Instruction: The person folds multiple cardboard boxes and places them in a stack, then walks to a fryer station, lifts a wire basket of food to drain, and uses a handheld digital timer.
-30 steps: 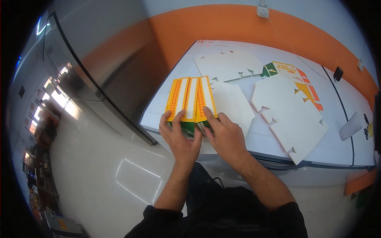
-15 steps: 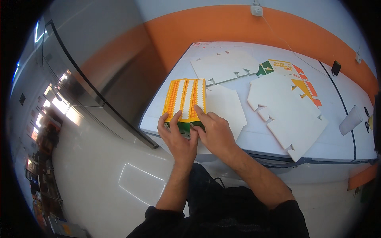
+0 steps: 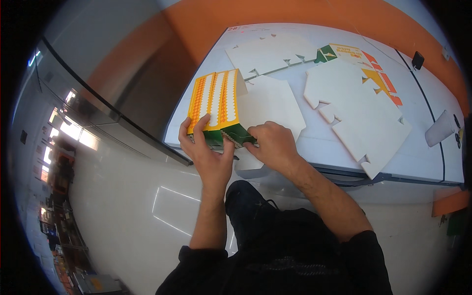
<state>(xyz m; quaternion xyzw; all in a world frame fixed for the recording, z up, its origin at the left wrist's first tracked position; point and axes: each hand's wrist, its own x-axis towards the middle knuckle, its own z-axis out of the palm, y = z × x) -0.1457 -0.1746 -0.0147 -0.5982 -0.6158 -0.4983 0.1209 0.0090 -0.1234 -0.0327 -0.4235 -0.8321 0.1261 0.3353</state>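
A folded cardboard carton [image 3: 215, 98], yellow with orange and white scalloped stripes and a green side, stands at the near left corner of the table. My left hand [image 3: 209, 157] holds its near left part, fingertips on the striped face and thumb against the green side. At the carton's near right corner, my right hand [image 3: 275, 145] is closed, with thumb and curled forefinger pinching the green edge. A white cardboard panel [image 3: 280, 101] lies right beside the carton; whether it is joined to it I cannot tell.
On the white table [image 3: 314, 140] lie more flat, notched cardboard blanks, one at the right [image 3: 359, 118] and one at the back [image 3: 268, 51]. A printed green-and-yellow part [image 3: 339, 51] shows behind. A pale cup-like object [image 3: 440, 129] and scissors [image 3: 458, 140] are far right. A metal cabinet [image 3: 88, 64] stands left.
My right hand has left the striped face and moved right to the carton's green corner. The carton now sits turned, showing more of its green side. The head view has shifted down.
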